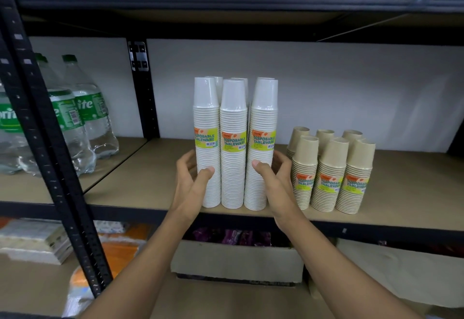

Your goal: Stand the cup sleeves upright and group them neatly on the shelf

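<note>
Risk: the white cup sleeves [233, 143] are tall and narrow-footed, and they stand close to the front edge of the shelf [140, 193], near its middle. In my judgement an uneven squeeze or a low push could tip one forward off that edge, or sideways into the brown cup sleeves [329, 175] just beside them on the right. A hard pinch might also bend a stack at mid-height. The rear row of white sleeves is mostly hidden, so its alignment cannot be confirmed.

Hands: the left hand [193, 175] grips the leftmost front sleeve in its lower half, thumb on the front face, fingers curled round the left side. The right hand [273, 170] grips the rightmost front sleeve at like height, thumb in front, fingers wrapped round the right side, in the gap before the brown group. Both forearms rise from below the front edge and bracket the group.

Status: every visible sleeve is upright, labels outward, and the white front row stands side by side
</note>
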Action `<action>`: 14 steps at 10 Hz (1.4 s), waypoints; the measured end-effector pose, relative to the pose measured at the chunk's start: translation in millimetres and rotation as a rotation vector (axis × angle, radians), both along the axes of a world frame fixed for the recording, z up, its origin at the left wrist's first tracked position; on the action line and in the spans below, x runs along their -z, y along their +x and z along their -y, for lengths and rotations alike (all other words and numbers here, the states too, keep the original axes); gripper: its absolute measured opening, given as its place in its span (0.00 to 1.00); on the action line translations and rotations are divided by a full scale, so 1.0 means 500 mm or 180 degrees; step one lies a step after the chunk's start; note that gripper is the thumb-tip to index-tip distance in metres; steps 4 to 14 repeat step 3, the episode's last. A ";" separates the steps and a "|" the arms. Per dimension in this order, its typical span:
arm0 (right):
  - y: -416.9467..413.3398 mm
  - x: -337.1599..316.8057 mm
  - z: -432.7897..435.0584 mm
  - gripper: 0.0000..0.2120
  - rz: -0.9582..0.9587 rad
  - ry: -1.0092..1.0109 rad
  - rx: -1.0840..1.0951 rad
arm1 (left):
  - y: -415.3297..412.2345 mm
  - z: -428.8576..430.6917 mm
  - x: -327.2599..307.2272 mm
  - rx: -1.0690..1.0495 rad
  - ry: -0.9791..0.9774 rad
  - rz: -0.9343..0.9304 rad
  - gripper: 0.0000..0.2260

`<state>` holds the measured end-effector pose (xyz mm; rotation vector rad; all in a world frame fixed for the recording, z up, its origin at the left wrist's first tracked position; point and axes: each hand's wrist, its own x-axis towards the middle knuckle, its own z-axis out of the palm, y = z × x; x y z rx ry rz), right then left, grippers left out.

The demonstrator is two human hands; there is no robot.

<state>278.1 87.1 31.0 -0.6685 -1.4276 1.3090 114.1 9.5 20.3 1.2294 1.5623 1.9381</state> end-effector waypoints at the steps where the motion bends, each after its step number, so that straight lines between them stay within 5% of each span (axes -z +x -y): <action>1: 0.021 -0.001 0.013 0.34 0.0106 -0.0020 0.0050 | 0.011 0.023 -0.001 -0.0227 -0.0226 -0.0068 0.28; 2: 0.048 -0.002 0.034 0.39 0.0206 -0.0065 0.0021 | 0.025 0.052 -0.002 -0.0382 -0.0343 -0.0063 0.30; 3: 0.079 -0.003 0.055 0.33 0.0286 -0.0064 -0.0001 | 0.055 0.078 -0.006 -0.0787 -0.0352 -0.0117 0.31; 14: 0.079 -0.003 0.055 0.33 0.0286 -0.0064 -0.0001 | 0.055 0.078 -0.006 -0.0787 -0.0352 -0.0117 0.31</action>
